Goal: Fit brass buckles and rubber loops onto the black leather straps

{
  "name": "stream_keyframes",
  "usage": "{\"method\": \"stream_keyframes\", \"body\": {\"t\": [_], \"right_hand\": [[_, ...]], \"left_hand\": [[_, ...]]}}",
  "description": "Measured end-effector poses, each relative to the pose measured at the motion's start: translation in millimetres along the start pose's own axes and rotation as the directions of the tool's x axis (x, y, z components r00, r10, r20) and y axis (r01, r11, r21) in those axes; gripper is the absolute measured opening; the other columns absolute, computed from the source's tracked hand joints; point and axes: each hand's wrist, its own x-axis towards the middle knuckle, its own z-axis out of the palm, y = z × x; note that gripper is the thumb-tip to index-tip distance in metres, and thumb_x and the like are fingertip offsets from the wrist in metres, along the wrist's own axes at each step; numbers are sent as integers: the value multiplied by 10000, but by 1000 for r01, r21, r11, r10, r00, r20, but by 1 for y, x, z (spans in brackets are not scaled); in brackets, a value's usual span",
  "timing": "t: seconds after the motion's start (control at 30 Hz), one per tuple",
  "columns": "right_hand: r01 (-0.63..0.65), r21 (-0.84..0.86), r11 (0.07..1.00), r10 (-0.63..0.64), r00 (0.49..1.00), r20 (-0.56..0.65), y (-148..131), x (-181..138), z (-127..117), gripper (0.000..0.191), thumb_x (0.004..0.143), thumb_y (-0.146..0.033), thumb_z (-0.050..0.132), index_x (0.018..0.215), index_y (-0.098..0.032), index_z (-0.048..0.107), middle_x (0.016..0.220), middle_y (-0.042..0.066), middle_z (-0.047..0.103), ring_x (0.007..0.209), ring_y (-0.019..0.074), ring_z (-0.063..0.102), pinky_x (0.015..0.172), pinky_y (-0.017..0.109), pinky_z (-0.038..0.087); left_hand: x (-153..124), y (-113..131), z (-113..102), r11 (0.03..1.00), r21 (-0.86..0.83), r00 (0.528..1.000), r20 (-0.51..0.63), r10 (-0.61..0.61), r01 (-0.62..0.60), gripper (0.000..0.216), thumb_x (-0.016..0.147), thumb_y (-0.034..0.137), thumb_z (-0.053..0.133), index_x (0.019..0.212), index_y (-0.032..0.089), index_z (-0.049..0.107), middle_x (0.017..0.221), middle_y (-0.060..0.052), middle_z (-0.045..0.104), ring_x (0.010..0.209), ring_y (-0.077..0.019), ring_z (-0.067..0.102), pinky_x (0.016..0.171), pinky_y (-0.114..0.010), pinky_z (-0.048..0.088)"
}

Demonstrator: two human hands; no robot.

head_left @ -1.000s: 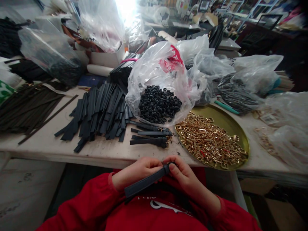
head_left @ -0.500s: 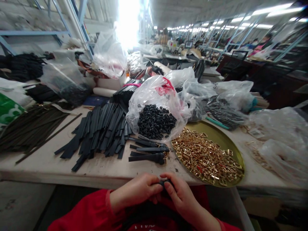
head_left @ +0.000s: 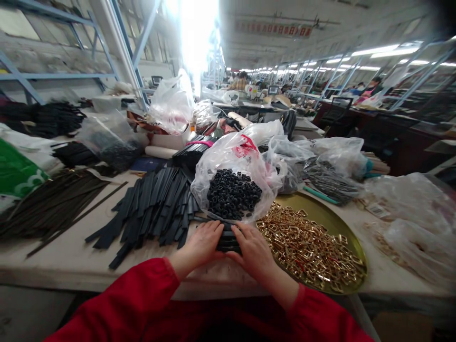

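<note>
Black straps [head_left: 229, 242]: between the hands, near the front edge of the table [head_left: 81, 259].
Left hand [head_left: 201, 242]: palm down, fingers extended over strap ends; cannot tell if gripping.
Right hand [head_left: 253, 249]: likewise, beside the gold tray [head_left: 331, 221].

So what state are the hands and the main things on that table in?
Left hand: open, palm down
Right hand: open, palm down
Black straps between the hands: side by side, partly covered
Loose black straps: fanned, overlapping
Clear plastic bag: open
Small black loops: heaped inside the bag
Gold buckles: loose, jumbled
Round gold tray: partly covered by the buckles
Dark brown strips: piled lengthwise
</note>
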Motion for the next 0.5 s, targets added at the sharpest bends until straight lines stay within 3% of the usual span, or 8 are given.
{"method": "stream_keyframes", "body": {"t": [0.1, 0.3, 0.43, 0.5], "right_hand": [[61, -92, 994, -50, 993, 110, 0, 15, 6, 705, 635, -456, 679, 1191, -71, 478, 1189, 205, 532, 1097, 325, 466, 946, 465, 330], [79, -131, 988, -45, 969, 244, -16, 5, -1, 532, 633, -342, 666, 1092, -114, 528, 998, 147, 602, 956, 294, 511, 853, 418, 369], [114, -137, 984, -77, 966, 248, -17, 8, -3, 556, 637, -329, 644, 1111, -70, 514, 1085, 195, 574, 977, 313, 516, 842, 442, 382], [140, -142, 980, -98, 959, 266, -17, 14, -2, 520, 641, -306, 638, 1062, -21, 530, 1027, 226, 595, 927, 323, 547, 811, 459, 402]], "left_hand": [[7, -9, 8, 1000, 17, 1000, -6, 8, -7, 622, 617, 403, 695, 1137, 132, 487, 1131, -137, 558, 1055, -301, 503, 919, -417, 386], [6, -1, 3, 999, -13, 996, 85, 41, -40, 416, 607, 363, 701, 946, 159, 573, 997, -108, 579, 949, -288, 539, 826, -392, 438], [9, 3, 2, 996, -79, 992, 122, -23, 33, 396, 579, 320, 713, 923, 166, 588, 1025, -100, 590, 982, -278, 543, 856, -366, 430], [9, 4, 0, 995, -81, 989, 138, -44, 55, 398, 565, 265, 713, 932, 164, 595, 993, -97, 618, 958, -274, 567, 845, -352, 437]]}}
